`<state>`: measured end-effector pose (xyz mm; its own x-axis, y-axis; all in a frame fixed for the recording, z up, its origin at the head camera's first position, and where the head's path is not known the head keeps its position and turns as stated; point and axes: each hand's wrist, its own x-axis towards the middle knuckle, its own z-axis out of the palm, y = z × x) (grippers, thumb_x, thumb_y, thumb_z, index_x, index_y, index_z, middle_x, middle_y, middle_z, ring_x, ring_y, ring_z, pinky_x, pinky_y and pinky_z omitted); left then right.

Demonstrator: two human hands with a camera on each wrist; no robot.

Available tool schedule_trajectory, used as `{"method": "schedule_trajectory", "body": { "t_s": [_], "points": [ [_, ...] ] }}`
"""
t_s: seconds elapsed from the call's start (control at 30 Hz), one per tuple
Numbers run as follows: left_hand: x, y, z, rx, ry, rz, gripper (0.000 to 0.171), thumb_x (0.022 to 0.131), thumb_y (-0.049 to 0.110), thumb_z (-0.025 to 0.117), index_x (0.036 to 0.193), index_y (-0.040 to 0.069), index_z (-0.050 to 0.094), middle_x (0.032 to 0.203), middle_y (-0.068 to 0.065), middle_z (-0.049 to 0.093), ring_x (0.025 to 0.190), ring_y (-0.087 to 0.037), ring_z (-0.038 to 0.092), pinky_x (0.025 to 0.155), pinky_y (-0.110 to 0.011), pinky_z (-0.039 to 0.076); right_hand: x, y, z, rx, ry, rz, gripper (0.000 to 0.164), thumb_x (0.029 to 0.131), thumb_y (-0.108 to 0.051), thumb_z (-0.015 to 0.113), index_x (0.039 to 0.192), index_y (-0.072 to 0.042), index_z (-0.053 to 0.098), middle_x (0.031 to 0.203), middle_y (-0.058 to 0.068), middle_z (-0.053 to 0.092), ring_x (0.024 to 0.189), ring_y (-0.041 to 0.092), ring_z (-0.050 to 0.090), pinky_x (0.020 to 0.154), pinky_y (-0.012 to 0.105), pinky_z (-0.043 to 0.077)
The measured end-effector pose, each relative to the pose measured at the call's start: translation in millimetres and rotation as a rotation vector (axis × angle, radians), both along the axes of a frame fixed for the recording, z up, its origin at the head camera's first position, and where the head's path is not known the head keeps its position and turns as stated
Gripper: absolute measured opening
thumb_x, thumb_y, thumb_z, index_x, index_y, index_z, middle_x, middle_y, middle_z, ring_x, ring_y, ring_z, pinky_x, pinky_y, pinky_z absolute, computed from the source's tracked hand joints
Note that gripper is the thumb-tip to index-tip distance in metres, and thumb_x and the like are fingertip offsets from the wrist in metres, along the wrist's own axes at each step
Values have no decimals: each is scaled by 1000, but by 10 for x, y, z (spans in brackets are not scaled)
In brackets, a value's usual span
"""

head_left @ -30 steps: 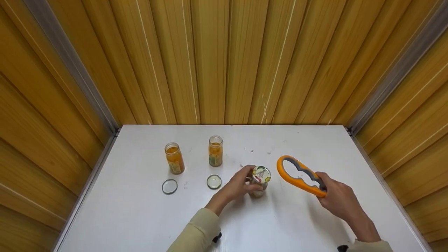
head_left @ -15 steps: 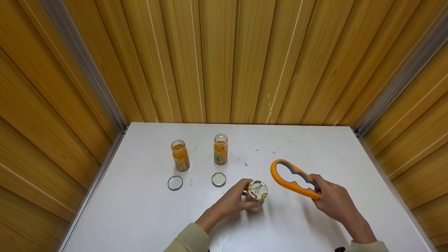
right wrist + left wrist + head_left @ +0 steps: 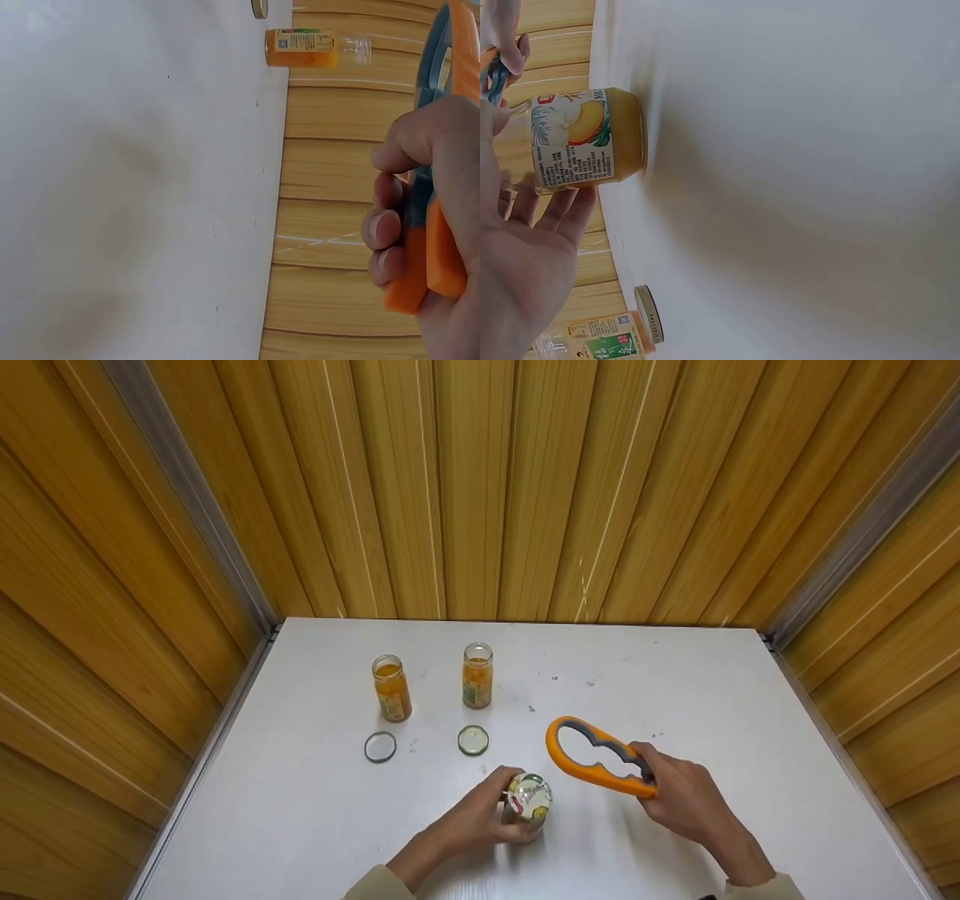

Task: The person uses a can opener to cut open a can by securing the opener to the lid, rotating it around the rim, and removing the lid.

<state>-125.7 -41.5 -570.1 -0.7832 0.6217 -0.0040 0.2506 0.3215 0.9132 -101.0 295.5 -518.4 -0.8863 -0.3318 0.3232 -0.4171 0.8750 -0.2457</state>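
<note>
Jar drawn nearer, peach-picture label, print blurred

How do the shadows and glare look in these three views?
Head view: faint, soft shadows below the left hand and right hand on the white table; left wrist view: a broad, blurry-edged shadow spreading from the jar; right wrist view: diffuse brownish shadows, a pale bright patch upper left.
</note>
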Motion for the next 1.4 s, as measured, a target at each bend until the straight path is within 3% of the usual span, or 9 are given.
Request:
{"method": "schedule_trajectory", "body": {
  "t_s": [0.3,0.43,0.57,0.67,0.9,1.07,1.23,1.4],
  "points": [
    [178,-91,-10,9,-83,16,67,85,29,87,139,31,47,130,19,55,125,-5,54,114,-38,42,71,-383,28,11,-27,74,55,74,-6,85,123,-14,62,82,-10,68,62,-2,51,58,23,52],
    [209,-78,-33,27,-149,33,69,85,29,86,142,31,46,133,19,56,126,-7,54,117,-46,39,100,-575,28,5,-54,128,53,76,-8,83,124,-16,62,82,-10,68,62,-1,51,58,23,52],
    [244,-78,-66,35,-166,44,68,85,30,85,140,32,47,136,18,55,129,-9,51,119,-54,32,134,-721,-7,1,-89,181,51,80,-12,83,126,-17,61,84,-11,68,64,-1,52,58,22,50],
    [265,-82,-90,50,-140,47,67,86,31,85,141,30,46,136,15,55,128,-10,51,118,-55,32,148,-790,-31,-11,-78,208,54,79,-12,83,128,-17,60,90,-12,67,68,-1,54,58,22,50],
    [286,-21,-108,135,-79,24,64,89,29,82,141,19,45,133,9,57,122,-8,56,110,-32,44,175,-900,-57,28,5,236,62,74,-10,85,130,-20,59,95,-12,64,75,5,60,59,23,52],
    [277,34,-99,120,-32,9,65,89,28,82,143,21,48,135,13,56,123,-4,55,111,-29,44,244,-946,-37,88,42,210,61,73,-8,81,128,-21,59,91,-12,58,69,5,50,54,21,45],
    [253,69,-105,166,53,-39,51,91,25,80,138,21,59,129,12,65,115,-6,60,103,-28,50,333,-996,41,184,3,175,62,77,-7,77,134,-16,56,91,-8,56,69,8,44,55,22,44],
    [293,36,-110,112,68,19,54,89,30,82,138,24,59,130,15,62,114,-4,57,103,-28,49,405,-1070,133,302,-74,135,79,79,-1,83,149,-9,48,114,6,59,89,18,56,74,36,55]
  ]
}}
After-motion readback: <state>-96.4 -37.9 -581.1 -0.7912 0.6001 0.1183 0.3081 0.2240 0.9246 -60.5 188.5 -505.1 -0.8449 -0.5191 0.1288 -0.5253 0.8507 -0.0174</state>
